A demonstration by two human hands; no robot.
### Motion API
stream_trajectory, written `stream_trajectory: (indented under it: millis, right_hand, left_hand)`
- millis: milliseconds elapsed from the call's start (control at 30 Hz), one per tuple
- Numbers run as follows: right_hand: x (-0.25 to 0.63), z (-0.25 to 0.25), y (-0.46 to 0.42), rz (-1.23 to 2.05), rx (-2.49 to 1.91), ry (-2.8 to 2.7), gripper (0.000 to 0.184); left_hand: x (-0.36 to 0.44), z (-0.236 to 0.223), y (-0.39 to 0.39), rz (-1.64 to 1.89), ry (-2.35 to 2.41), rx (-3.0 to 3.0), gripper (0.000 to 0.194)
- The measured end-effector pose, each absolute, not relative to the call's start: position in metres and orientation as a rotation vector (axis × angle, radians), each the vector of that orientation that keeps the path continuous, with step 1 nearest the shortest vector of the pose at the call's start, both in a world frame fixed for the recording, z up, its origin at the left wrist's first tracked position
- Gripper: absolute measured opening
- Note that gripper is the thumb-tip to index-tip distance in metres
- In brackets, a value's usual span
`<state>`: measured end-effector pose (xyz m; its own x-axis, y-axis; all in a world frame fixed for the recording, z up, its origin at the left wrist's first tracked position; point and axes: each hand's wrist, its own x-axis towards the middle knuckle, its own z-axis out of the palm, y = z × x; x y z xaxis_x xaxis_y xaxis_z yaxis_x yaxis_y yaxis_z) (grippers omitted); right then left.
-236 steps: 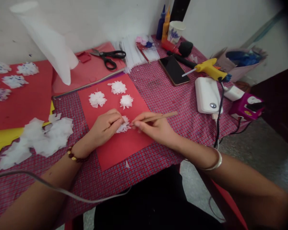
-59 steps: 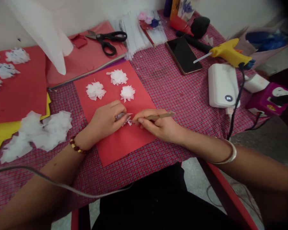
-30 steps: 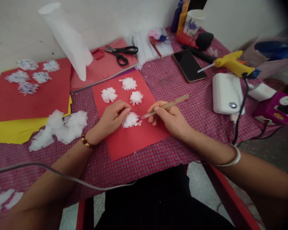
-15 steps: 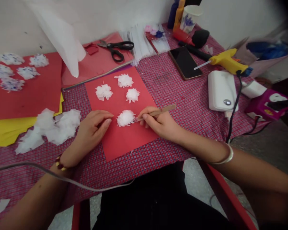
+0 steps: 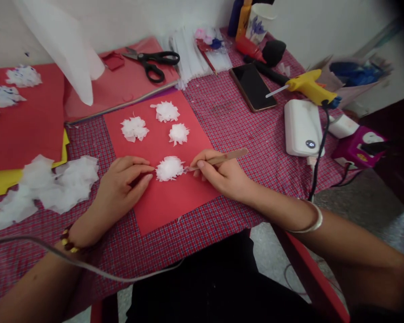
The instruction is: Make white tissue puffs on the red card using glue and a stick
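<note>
On a red sheet [image 5: 175, 202] sit several fluffy white paper flowers. The nearest paper flower [image 5: 169, 168] lies between my hands. My right hand [image 5: 222, 172] is closed in a pen-like grip on a thin wooden stick [image 5: 234, 154], whose tip points left at that flower's right edge. Whether the tip touches the petals I cannot tell. My left hand [image 5: 121, 186] rests open at the sheet's left edge, fingers stretched toward the flower, holding nothing. Farther back on the sheet are another white flower [image 5: 134, 128] and two more beside it.
Loose white tissue pieces [image 5: 70, 184] lie left. Blue-speckled flowers [image 5: 23, 76] rest on another red sheet. Scissors [image 5: 151, 60], a phone [image 5: 252, 87], a yellow glue gun [image 5: 309, 87], a white power bank [image 5: 303, 128] and a purple socket block [image 5: 358, 146] stand behind and right. A cable [image 5: 87, 267] crosses the front.
My left hand was pinching at the nearest flower; it has let go, drawn back left and opened. My right hand still holds the stick at the flower's right side. The view has shifted.
</note>
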<state>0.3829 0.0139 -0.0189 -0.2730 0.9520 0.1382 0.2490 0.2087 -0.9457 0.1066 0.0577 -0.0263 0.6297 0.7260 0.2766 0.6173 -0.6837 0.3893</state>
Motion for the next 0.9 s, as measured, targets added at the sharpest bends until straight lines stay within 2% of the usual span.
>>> stream_trajectory:
  millis: [767,900]
  right_hand:
    - [0.382,-0.029,0.016,1.198,-1.084,-1.689,0.023]
    - [0.382,-0.026,0.018,1.295,-1.061,-1.505,0.023]
  left_hand:
    - [0.11,-0.03,0.058,0.637,1.061,2.637,0.013]
    - [0.105,-0.025,0.057,0.606,1.057,2.607,0.016]
